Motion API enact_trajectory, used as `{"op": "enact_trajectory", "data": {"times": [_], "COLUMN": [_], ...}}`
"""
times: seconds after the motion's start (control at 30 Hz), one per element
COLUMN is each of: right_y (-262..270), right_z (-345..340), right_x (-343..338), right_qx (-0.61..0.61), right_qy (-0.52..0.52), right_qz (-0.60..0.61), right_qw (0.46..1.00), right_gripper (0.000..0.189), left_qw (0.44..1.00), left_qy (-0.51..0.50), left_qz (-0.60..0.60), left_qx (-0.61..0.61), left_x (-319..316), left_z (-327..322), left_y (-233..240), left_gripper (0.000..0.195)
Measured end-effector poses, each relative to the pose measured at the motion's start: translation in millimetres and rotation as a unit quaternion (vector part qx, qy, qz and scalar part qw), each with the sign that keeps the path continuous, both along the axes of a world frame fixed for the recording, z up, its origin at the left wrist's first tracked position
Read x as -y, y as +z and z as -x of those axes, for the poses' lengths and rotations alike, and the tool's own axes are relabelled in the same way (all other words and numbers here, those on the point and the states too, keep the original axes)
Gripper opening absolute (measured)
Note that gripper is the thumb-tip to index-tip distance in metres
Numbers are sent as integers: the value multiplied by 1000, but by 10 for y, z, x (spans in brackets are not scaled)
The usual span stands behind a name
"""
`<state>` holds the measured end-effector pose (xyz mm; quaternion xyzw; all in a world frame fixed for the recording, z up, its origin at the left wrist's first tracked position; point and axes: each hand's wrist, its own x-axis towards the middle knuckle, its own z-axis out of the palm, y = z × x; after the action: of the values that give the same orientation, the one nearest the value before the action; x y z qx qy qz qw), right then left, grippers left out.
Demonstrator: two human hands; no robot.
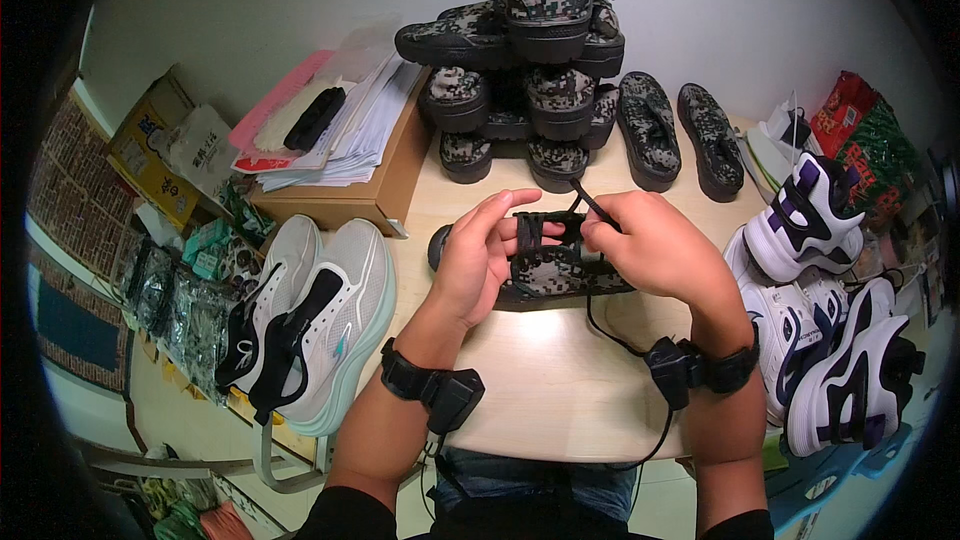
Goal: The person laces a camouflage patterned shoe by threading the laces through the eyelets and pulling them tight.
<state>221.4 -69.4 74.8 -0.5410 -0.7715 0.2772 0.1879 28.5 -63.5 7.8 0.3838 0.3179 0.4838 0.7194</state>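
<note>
A low lace-up shoe (pixel 555 274) in grey, black and green digital camouflage lies on its sole on the table, toe to the left. The fingers of my left hand (pixel 480 262) reach in among its crossed black laces (pixel 530 236), with the index finger raised clear of them. My right hand (pixel 652 240) is above the shoe's opening, thumb and index finger pinched on a black shoelace (pixel 592 202). The lace end sticks up to the left of the right fingers. Part of the shoe's toe is hidden behind my left hand.
Camouflage shoes (pixel 544 15) are stacked at the back, with a separate pair (pixel 649 131) beside them. Papers lie on a cardboard box (pixel 337 214). White-grey sneakers (pixel 330 322) stand left; white, black and purple sneakers (pixel 810 217) crowd the right. Cables hang from my wrist straps (pixel 454 397).
</note>
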Motion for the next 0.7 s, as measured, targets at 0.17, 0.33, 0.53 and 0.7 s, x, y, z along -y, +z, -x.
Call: {"op": "enact_trajectory", "data": {"times": [0.17,0.33,0.53,0.7], "right_y": [15,24,84,68], "right_z": [-64,-134,-187,-326], "right_x": [-14,-37,-72,-169], "right_qx": [-38,-203,-472,-583], "right_qy": [13,28,-49,-95], "right_qz": [11,67,115,121], "right_qw": [999,976,873,798], "right_gripper": [27,28,28,32], "left_qw": [1000,1000,1000,999], "left_qy": [0,11,21,38], "left_qz": [-12,-9,6,-5], "left_qx": [-10,-9,13,17], "left_x": [-10,-9,-1,15], "left_z": [-4,-4,6,-18], "left_y": [-17,-17,-8,37], "left_gripper": [48,47,52,58]}}
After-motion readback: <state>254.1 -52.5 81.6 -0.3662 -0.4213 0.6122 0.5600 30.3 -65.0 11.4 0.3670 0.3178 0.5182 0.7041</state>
